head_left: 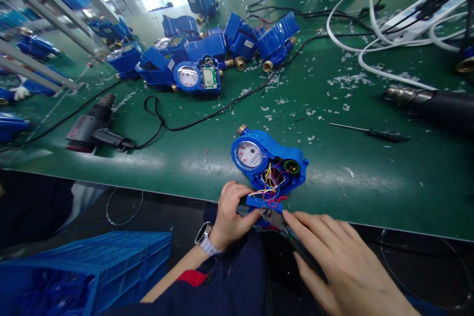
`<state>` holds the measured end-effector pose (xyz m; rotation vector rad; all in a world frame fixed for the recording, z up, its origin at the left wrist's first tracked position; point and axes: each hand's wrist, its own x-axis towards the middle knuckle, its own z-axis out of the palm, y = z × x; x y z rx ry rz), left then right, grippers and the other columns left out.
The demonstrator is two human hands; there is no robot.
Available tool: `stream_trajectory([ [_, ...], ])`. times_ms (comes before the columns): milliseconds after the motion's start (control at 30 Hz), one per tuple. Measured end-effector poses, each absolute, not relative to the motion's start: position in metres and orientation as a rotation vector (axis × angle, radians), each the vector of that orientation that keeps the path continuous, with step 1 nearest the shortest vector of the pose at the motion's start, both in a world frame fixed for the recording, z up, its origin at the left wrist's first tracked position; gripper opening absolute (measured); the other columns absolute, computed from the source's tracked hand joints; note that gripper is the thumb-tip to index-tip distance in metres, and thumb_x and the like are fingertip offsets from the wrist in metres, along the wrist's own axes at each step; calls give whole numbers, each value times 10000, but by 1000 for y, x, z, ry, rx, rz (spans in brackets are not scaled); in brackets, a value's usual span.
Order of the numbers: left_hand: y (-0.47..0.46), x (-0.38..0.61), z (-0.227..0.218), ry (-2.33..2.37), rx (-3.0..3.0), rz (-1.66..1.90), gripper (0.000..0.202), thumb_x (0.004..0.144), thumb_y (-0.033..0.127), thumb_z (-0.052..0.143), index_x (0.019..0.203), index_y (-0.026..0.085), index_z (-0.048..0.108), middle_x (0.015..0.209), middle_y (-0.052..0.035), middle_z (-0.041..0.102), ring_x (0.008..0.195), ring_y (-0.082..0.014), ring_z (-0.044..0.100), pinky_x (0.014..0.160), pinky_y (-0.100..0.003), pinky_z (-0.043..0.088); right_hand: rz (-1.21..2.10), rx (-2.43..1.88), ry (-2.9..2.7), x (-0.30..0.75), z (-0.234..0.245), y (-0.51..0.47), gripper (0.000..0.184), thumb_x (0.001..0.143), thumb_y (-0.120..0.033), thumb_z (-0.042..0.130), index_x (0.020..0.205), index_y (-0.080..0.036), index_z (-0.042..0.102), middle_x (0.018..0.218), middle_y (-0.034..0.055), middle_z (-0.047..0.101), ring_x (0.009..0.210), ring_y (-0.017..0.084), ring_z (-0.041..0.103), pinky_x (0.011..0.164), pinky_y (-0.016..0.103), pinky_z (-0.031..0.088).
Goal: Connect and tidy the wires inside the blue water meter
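Note:
A blue water meter (pixel 268 153) lies at the table's front edge, its round dial facing up. Its housing is open, and red, yellow and white wires (pixel 273 182) run out of it to a small blue plastic part (pixel 261 202) at the edge. My left hand (pixel 234 215), a watch on its wrist, pinches that blue part between thumb and fingers. My right hand (pixel 338 252) is closed around the dark handles of pliers (pixel 274 219). The metal jaws touch or lie close against the near side of the blue part; what they grip cannot be made out.
More blue meters (pixel 207 47) crowd the back. A heat gun (pixel 91 126) rests at left, another heat gun (pixel 425 101) at right near a screwdriver (pixel 388 134). Cables trail to a power strip (pixel 418 17). Plastic scraps litter the green table (pixel 177 158). Blue crates (pixel 126 261) stand below left.

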<state>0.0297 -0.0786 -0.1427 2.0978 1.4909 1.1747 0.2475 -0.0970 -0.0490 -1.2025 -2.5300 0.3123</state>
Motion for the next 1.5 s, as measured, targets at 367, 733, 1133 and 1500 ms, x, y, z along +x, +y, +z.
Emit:
stream_trajectory([
  [367,-74,39,-118,1277,1996,1246,125,791,223,707,827,187,592,740,-16,639,724,-167,596,775,-365,464,96,-1224,-2659,268,-47,-108,405,883,-132,399,1257,-88,548,1143,123,645,980,254,576,794,387,411],
  [733,-75,45,-115,1321,2107,1289,152,753,210,736,749,207,584,637,38,606,756,-172,604,929,-451,434,169,-1356,-2584,268,-49,-119,390,926,-192,350,1272,-95,499,1083,120,672,923,221,653,694,340,572],
  [1133,-74,52,-119,1149,1949,1320,116,775,145,706,763,177,595,705,-14,602,673,-139,605,585,-245,505,412,-1426,-2497,268,-64,-119,407,915,-198,392,1298,-117,504,1121,114,661,956,212,663,751,336,614],
  [1500,-72,51,-115,1147,2000,1307,101,787,152,689,769,177,593,692,-8,600,649,-133,612,561,-233,514,574,-1444,-2412,264,-65,-119,390,941,-177,366,1263,-89,569,1101,132,675,943,217,675,758,334,617],
])
